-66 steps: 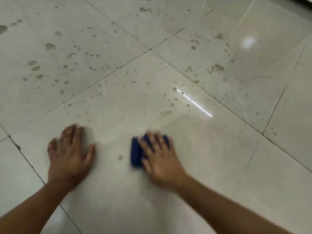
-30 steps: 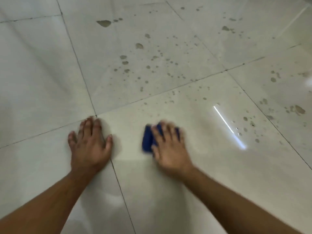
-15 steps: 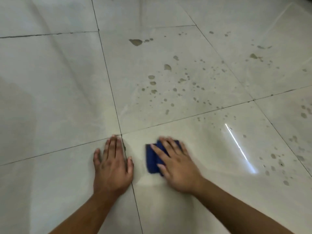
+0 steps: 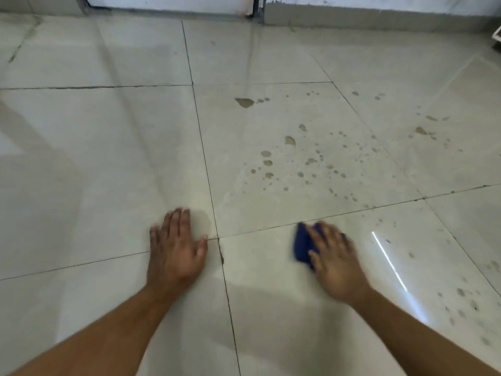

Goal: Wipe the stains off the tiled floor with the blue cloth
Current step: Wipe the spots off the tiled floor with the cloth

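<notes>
With my left hand (image 4: 177, 249) flat on the tiled floor (image 4: 103, 164), fingers straight and spread, its thumb tip sits right at the grout cross where four tiles meet. My right hand (image 4: 334, 263) is on the tile to the right of that cross, pressing the blue cloth (image 4: 301, 245) down; the hand is motion-blurred, fingers look extended over the cloth, not curled round it. The cloth is bunched, showing out past the thumb side of the hand, its far end just short of the grout line at that tile's far edge.

Stains (image 4: 287, 161): brownish spots and splashes scattered over the tile beyond the cloth, the biggest blot (image 4: 244, 102) near that tile's far edge. More spots on the tiles toward the right edge of the floor, near and far. A bright light streak (image 4: 389, 260) reflects on the tile just right of my right hand. A wall base and door bottom (image 4: 168, 2) run along the floor's far edge.
</notes>
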